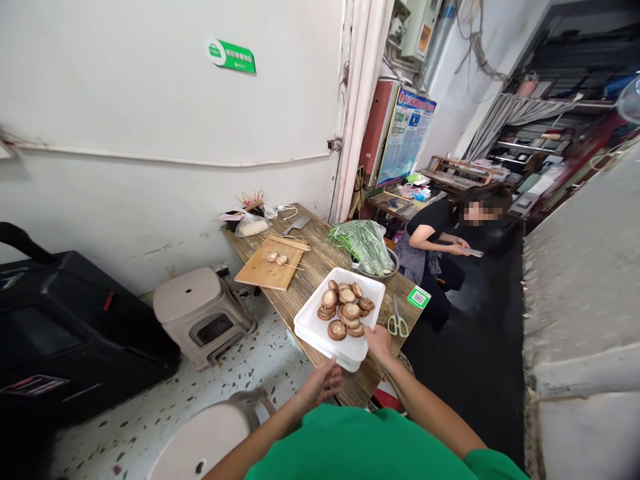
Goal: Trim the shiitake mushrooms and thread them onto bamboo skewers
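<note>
A white plastic tray [305, 313] holds several brown mushrooms [337, 330], some piled on each other. It appears stacked on another white tray [345, 362] at the near edge of the wooden table. My right hand [379, 343] grips the tray's right rim, its fingertips close to the nearest mushrooms. My left hand [323, 381] is by the near left corner, fingers apart and holding nothing; whether its fingertips touch the tray I cannot tell. Farther back, a cutting board [260, 263] bears cut mushroom pieces [281, 260] and thin sticks.
Scissors [397, 323] with pale green handles and a green code card [419, 297] lie right of the tray. Bagged green vegetables [365, 243] sit in a bowl behind it; a cleaver [297, 225] lies farther back. Stools [200, 307] stand left. Another person [430, 233] sits at right, holding a phone.
</note>
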`<state>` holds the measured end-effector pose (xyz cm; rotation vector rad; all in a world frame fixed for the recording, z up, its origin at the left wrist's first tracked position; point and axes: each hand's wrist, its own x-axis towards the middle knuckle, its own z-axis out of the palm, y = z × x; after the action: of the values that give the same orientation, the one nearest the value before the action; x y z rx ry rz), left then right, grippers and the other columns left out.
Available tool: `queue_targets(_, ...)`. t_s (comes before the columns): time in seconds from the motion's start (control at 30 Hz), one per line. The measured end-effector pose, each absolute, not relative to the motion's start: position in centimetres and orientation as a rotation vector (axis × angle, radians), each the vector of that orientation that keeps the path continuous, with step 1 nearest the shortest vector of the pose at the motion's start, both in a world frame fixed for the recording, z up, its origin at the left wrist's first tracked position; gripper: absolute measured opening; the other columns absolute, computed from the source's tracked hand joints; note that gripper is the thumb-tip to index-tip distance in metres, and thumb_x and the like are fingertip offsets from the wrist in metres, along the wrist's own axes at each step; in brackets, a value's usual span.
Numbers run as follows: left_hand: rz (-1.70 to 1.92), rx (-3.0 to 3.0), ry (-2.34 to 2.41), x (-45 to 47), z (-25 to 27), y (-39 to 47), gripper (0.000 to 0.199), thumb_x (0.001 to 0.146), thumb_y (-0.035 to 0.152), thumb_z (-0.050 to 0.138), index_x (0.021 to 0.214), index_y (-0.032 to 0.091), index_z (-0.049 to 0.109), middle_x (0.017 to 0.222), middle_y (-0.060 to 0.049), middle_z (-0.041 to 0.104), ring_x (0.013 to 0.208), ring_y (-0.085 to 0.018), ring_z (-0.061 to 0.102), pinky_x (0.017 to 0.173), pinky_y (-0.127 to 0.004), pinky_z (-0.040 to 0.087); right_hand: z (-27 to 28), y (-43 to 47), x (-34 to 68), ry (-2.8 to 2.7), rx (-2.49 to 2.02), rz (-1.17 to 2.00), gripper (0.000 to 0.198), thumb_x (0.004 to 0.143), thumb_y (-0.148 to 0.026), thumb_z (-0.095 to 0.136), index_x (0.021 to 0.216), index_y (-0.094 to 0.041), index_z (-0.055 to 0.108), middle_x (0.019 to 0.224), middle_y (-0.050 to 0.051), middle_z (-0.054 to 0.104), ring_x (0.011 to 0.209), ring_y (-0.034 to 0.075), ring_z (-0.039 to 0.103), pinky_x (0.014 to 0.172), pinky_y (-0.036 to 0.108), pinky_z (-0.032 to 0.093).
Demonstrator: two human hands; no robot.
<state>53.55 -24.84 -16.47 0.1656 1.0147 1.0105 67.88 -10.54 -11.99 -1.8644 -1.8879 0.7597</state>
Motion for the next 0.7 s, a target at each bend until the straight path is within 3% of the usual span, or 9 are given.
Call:
queue_targets(0.43, 0.992, 0.070, 1.077, 53.9, -16.0, -24.1, 0.058, 0.062, 0.068, 0.056, 0.082, 0.014, 0.052, 0.084, -0.008, 0.060, 0.072, -0.016, 0.058, 0.065, -0.028, 0.047, -13.5, -10.2, 68.2, -1.853, -1.837, 0.790, 0.034, 0.073, -0.040, 0.051, 0.062, -0.013, 0.068, 0.066, 0.011, 0.069, 0.061, 0.020, 0.061, 0.051, 0.023, 0.036)
queue_targets(0.7, 1.073, 0.012, 1.080, 53.4, -16.9, -24.7, 0.054, 0.066, 0.065, 0.055, 0.088, 0.016, 0.050, 0.086, -0.009, 0.060, 0.074, -0.017, 0.059, 0.068, -0.029, 0.048, -12.8, -10.8, 69.1, -1.882, -1.781, 0.749, 0.033, 0.075, -0.035, 0.045, 0.065, -0.013, 0.068, 0.065, 0.008, 0.068, 0.057, 0.018, 0.060, 0.047, 0.022, 0.033)
